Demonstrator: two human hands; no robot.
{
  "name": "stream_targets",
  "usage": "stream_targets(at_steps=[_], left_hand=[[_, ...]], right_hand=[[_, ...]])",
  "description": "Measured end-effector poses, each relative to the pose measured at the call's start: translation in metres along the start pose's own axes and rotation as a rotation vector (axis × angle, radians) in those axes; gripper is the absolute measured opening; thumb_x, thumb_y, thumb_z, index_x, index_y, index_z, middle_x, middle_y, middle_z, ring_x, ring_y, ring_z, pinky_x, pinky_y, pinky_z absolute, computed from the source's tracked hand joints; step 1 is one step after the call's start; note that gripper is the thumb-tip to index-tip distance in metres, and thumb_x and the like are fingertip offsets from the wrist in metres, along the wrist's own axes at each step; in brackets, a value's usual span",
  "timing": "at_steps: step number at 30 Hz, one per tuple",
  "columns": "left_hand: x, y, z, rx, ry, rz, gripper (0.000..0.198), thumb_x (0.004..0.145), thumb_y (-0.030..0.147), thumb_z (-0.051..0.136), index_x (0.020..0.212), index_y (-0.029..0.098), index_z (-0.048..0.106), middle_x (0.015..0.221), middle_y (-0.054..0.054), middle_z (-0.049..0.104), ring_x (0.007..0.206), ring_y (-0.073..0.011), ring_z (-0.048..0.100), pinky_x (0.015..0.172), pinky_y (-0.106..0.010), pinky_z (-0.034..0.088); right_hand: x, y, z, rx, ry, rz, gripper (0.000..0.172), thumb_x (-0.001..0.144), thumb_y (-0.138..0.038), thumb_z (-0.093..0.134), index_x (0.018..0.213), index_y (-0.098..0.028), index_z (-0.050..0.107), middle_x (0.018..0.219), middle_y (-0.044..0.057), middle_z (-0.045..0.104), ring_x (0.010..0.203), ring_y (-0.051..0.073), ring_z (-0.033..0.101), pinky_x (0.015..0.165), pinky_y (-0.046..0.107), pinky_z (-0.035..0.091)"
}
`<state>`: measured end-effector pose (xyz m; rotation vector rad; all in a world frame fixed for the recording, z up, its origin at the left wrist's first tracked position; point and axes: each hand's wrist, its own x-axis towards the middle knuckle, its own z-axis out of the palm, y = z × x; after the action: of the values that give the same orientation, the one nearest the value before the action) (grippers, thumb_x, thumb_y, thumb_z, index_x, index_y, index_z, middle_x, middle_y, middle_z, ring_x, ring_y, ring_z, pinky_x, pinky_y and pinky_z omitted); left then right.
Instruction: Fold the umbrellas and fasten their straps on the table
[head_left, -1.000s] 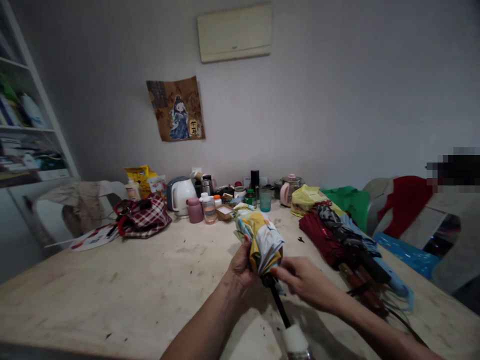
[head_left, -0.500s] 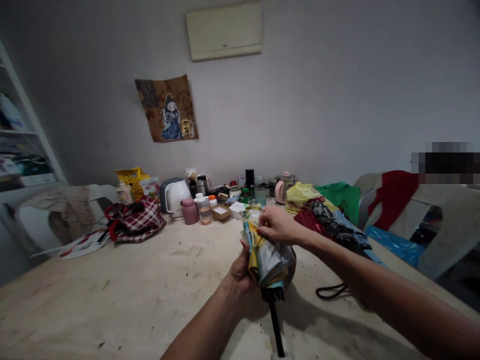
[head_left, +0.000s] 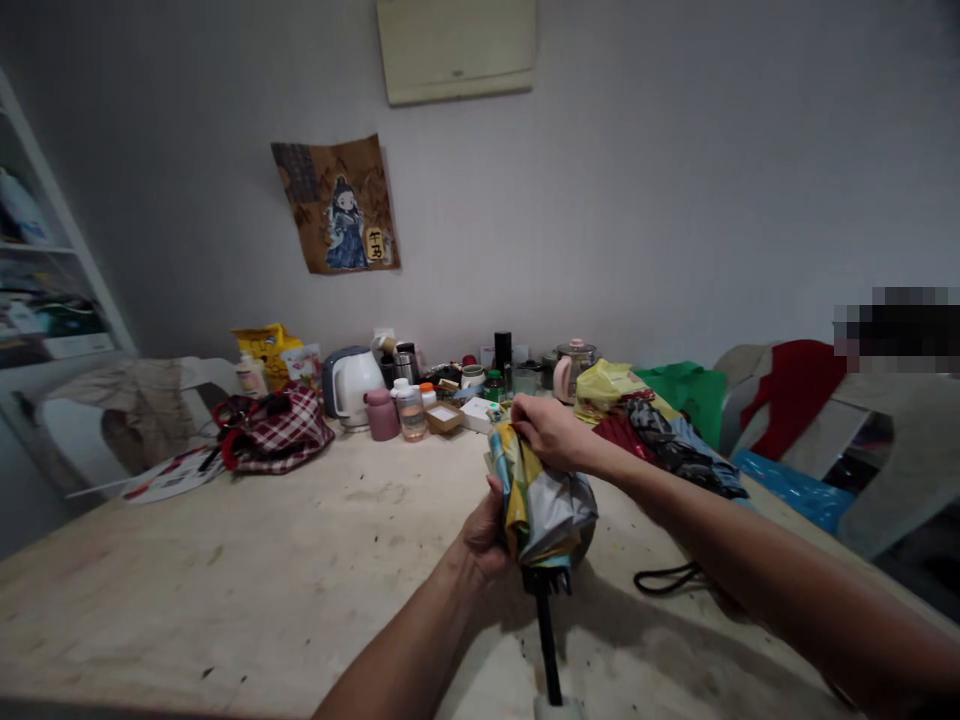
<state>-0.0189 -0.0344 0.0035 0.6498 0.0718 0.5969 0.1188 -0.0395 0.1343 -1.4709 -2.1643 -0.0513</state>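
A yellow, silver and light-blue folding umbrella [head_left: 551,510] is bunched up above the table, its black shaft and pale handle pointing toward me. Closed around its left side is my left hand [head_left: 489,535], with the thumb up along the cloth and the other fingers hidden beneath. My right hand [head_left: 551,432] pinches the cloth near the far end of the umbrella, its fingertips pressed together. To the right of my right forearm lie folded umbrellas [head_left: 660,440] in dark red, black pattern and light blue.
On the left of the table [head_left: 300,570] sits a red checkered bag [head_left: 281,435]. A white kettle [head_left: 356,385], a pink jar [head_left: 382,415], bottles and small boxes line the back. Yellow [head_left: 607,390] and green bags [head_left: 686,390] stand at the right. Chairs flank both sides.
My right hand has shifted slightly up and away toward the umbrella's far end, still pinching cloth. My left hand keeps its hold. The camera view has tilted a little.
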Motion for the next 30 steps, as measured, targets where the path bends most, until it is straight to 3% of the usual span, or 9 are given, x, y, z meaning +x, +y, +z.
stream_targets(at_steps=[5, 9, 13, 16, 20, 22, 24, 26, 30], left_hand=[[0.001, -0.002, 0.001, -0.004, 0.051, 0.045, 0.066, 0.051, 0.055, 0.085, 0.102, 0.015, 0.072, 0.104, -0.009, 0.074, 0.112, -0.0301, 0.063, 0.102, -0.043, 0.043], [0.002, -0.004, 0.010, 0.065, 0.120, 0.106, 0.067, 0.047, 0.055, 0.087, 0.098, 0.015, 0.072, 0.101, -0.009, 0.074, 0.101, -0.0304, 0.066, 0.093, -0.043, 0.048], [0.001, -0.008, 0.018, 0.148, 0.146, 0.144, 0.067, 0.043, 0.055, 0.088, 0.094, 0.015, 0.072, 0.094, -0.009, 0.075, 0.087, -0.0277, 0.069, 0.084, -0.039, 0.052], [-0.001, -0.009, 0.021, 0.156, 0.137, 0.167, 0.065, 0.042, 0.055, 0.088, 0.092, 0.016, 0.072, 0.092, -0.008, 0.075, 0.084, -0.0257, 0.069, 0.083, -0.036, 0.052], [-0.001, -0.006, 0.021, 0.156, 0.172, 0.188, 0.065, 0.041, 0.051, 0.091, 0.093, 0.017, 0.072, 0.095, -0.008, 0.075, 0.086, -0.0259, 0.069, 0.090, -0.039, 0.050], [0.000, -0.005, 0.019, 0.170, 0.199, 0.194, 0.066, 0.042, 0.048, 0.091, 0.096, 0.016, 0.071, 0.095, -0.008, 0.075, 0.086, -0.0253, 0.069, 0.090, -0.039, 0.050], [0.001, -0.005, 0.016, 0.175, 0.207, 0.198, 0.064, 0.043, 0.045, 0.092, 0.097, 0.016, 0.071, 0.095, -0.008, 0.075, 0.083, -0.0235, 0.069, 0.086, -0.037, 0.051], [0.002, -0.006, 0.013, 0.163, 0.187, 0.203, 0.060, 0.045, 0.043, 0.092, 0.094, 0.016, 0.071, 0.093, -0.007, 0.075, 0.079, -0.0217, 0.069, 0.082, -0.034, 0.052], [0.004, -0.008, 0.006, 0.101, 0.099, 0.163, 0.060, 0.050, 0.050, 0.088, 0.096, 0.016, 0.071, 0.094, -0.007, 0.076, 0.086, -0.0246, 0.070, 0.087, -0.037, 0.051]], right_hand=[[-0.004, -0.007, -0.003, 0.039, 0.069, 0.157, 0.014, 0.094, -0.022, 0.045, 0.100, -0.015, 0.055, 0.072, 0.004, 0.060, 0.061, 0.014, 0.051, 0.061, 0.024, 0.032], [-0.011, -0.022, -0.009, 0.254, -0.051, 0.278, 0.030, 0.091, -0.037, 0.053, 0.110, -0.013, 0.052, 0.069, 0.003, 0.061, 0.057, 0.014, 0.053, 0.057, 0.024, 0.035], [-0.008, -0.028, -0.007, 0.183, -0.031, 0.155, 0.039, 0.077, -0.014, 0.062, 0.114, -0.012, 0.053, 0.070, 0.000, 0.062, 0.066, 0.014, 0.055, 0.065, 0.025, 0.038], [-0.003, -0.020, -0.004, 0.328, 0.011, 0.074, 0.048, 0.072, 0.000, 0.055, 0.117, -0.013, 0.051, 0.077, 0.000, 0.065, 0.073, 0.013, 0.059, 0.071, 0.024, 0.042], [-0.003, -0.008, -0.005, 0.253, 0.163, 0.093, 0.045, 0.074, 0.000, 0.053, 0.117, -0.011, 0.052, 0.087, 0.005, 0.066, 0.075, 0.014, 0.059, 0.074, 0.025, 0.044], [-0.006, -0.009, -0.008, 0.116, 0.242, 0.071, 0.030, 0.080, -0.008, 0.055, 0.110, -0.011, 0.058, 0.092, 0.008, 0.064, 0.077, 0.015, 0.056, 0.075, 0.027, 0.042], [-0.008, -0.014, -0.010, 0.026, 0.198, 0.023, 0.016, 0.085, -0.020, 0.058, 0.097, -0.011, 0.064, 0.093, 0.010, 0.062, 0.083, 0.018, 0.055, 0.078, 0.029, 0.041], [-0.008, -0.018, -0.011, -0.053, 0.059, -0.013, 0.020, 0.085, -0.031, 0.062, 0.086, -0.012, 0.067, 0.089, 0.010, 0.060, 0.086, 0.021, 0.053, 0.079, 0.031, 0.040], [-0.004, -0.018, -0.011, -0.086, -0.075, 0.003, 0.013, 0.076, -0.024, 0.068, 0.078, -0.012, 0.067, 0.082, 0.009, 0.059, 0.079, 0.019, 0.051, 0.072, 0.028, 0.038]])
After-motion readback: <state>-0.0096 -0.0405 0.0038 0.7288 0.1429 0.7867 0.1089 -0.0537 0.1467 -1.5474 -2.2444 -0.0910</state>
